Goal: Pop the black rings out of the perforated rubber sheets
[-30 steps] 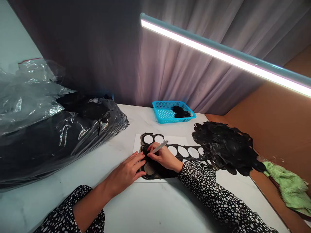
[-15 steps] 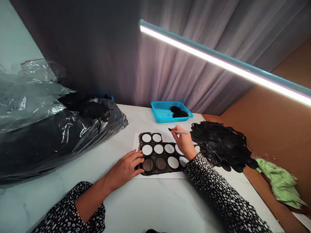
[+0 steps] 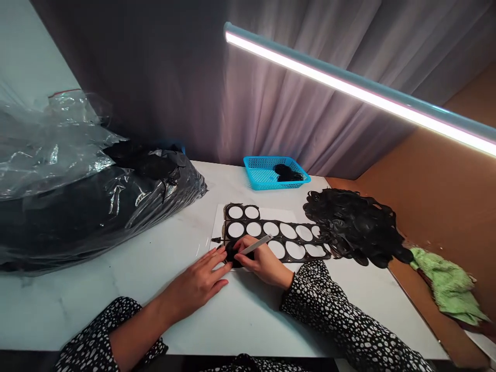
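Note:
A black rubbery sheet (image 3: 244, 220) with rows of round openings lies on a white board (image 3: 281, 214), whose white shows through most of the holes. My left hand (image 3: 201, 276) rests flat at the sheet's lower left corner, fingers stretched out and touching its edge. Close beside those fingertips, my right hand (image 3: 265, 263) grips a slim, pale, pen-like tool (image 3: 254, 244). It points down and left at the bottom-left part of the sheet; its tip is hard to make out among the dark material and fingers.
A blue plastic basket (image 3: 259, 182) holding black rings or discs stands behind the sheet. On the right lies a heap of black pieces (image 3: 356, 225), and past it a green cloth (image 3: 449, 289). A large plastic bag (image 3: 96, 222) of black material fills the left. A lit tube lamp (image 3: 349, 88) hangs above.
My right hand has moved down and left with the tool, from above the sheet to its lower left corner. My left hand has shifted slightly left and down. The view has tilted a little.

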{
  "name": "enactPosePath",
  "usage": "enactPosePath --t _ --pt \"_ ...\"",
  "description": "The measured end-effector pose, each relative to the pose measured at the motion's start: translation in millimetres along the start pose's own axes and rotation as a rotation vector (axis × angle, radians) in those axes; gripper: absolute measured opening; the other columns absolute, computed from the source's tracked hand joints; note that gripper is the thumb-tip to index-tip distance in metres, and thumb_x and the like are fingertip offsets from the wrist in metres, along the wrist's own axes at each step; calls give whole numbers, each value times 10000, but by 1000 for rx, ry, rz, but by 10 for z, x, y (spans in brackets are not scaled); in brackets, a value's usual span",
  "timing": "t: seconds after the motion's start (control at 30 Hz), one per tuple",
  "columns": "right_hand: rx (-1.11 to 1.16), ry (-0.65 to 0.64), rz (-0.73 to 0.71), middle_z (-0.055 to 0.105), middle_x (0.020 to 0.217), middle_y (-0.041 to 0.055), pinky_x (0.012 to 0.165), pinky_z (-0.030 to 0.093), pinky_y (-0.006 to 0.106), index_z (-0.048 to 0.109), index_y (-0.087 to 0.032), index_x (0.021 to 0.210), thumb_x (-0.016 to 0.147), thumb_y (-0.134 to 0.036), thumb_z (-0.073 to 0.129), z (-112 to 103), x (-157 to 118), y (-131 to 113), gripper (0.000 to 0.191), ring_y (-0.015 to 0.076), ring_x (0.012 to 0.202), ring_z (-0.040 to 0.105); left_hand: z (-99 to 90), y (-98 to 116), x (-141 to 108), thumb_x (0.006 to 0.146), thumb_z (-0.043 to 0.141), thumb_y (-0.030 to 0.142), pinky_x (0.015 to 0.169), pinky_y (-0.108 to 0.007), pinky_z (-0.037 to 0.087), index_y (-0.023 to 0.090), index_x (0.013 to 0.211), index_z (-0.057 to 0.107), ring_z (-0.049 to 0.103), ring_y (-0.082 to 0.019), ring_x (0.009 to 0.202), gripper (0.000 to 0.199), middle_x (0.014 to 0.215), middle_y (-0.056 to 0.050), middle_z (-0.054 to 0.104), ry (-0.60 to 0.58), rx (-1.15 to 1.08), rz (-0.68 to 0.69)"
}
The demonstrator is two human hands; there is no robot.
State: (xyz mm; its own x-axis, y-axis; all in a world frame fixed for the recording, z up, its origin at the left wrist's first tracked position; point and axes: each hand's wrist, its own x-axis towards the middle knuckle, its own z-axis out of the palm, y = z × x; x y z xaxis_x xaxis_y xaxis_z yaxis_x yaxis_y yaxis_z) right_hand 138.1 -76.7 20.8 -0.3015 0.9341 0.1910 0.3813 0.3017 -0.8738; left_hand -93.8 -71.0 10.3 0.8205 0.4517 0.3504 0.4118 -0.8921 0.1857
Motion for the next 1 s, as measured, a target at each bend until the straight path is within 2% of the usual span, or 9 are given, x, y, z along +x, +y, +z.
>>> enactPosePath --t 0.3,0.5,0.53,0.6,0.7,0.77,0.87,0.93,1.0 --pt "-89 -10 -24 599 955 28 773 447 295 476 -197 712 875 -158 611 26 -20 -22 216 159 855 555 -11 16 18 989 499 225 1081 -478 460 196 1298 581 497 -274 1310 321 1356 -119 561 -11 -27 -14" --pt "-602 -101 -276 614 923 82 783 464 353 509 -202 829 897 -122 518 144 -33 17 106 223 865 542 -23 -8 51 986 477 209 1076 -470 468 164 1256 595 523 -275 1285 298 1325 -143 584 -14 -29 29" --pt "-618 -57 -269 620 911 85 772 462 349 514 -200 831 901 -128 495 95 4 49 103 225 855 546 -18 -17 55 983 482 206 1075 -472 468 168 1243 602 534 -274 1273 289 1298 -135 604 -11 -34 34" --pt "-531 142 -132 635 858 72 708 452 313 522 -197 824 920 -168 455 -115 95 133 121 205 786 559 -15 -33 57 975 502 202 1072 -479 467 177 1235 606 538 -278 1267 281 1260 -120 626 -18 -29 35" --pt "-378 457 156 633 721 28 594 401 269 533 -202 778 934 -320 456 -614 162 270 211 168 621 531 -47 -45 54 976 496 191 1055 -481 478 173 1239 597 529 -281 1275 282 1275 -118 615 -27 -6 40" --pt "-367 581 227 626 675 16 575 379 264 533 -203 739 914 -402 476 -933 111 327 271 159 578 512 -97 -50 65 984 473 188 1037 -477 491 181 1231 597 530 -274 1270 277 1278 -108 609 -27 -14 41" --pt "-375 637 214 636 706 25 604 392 269 551 -196 749 910 -426 480 -1185 -55 340 290 165 611 538 -170 -50 138 991 457 194 973 -445 530 203 1106 645 579 -253 1188 221 1150 -74 646 -31 -64 2" --pt "-373 604 174 650 765 38 640 416 275 574 -189 802 920 -390 482 -1164 -160 313 251 176 674 570 -175 -30 226 994 445 185 919 -416 551 197 995 663 615 -237 1102 218 1066 -68 651 1 -84 -48" --pt "-387 522 113 658 819 47 678 433 281 584 -189 849 924 -324 485 -1019 -225 273 184 183 739 587 -128 11 329 991 445 175 929 -417 543 189 1026 661 611 -239 1111 219 1120 -83 641 48 -85 -61"
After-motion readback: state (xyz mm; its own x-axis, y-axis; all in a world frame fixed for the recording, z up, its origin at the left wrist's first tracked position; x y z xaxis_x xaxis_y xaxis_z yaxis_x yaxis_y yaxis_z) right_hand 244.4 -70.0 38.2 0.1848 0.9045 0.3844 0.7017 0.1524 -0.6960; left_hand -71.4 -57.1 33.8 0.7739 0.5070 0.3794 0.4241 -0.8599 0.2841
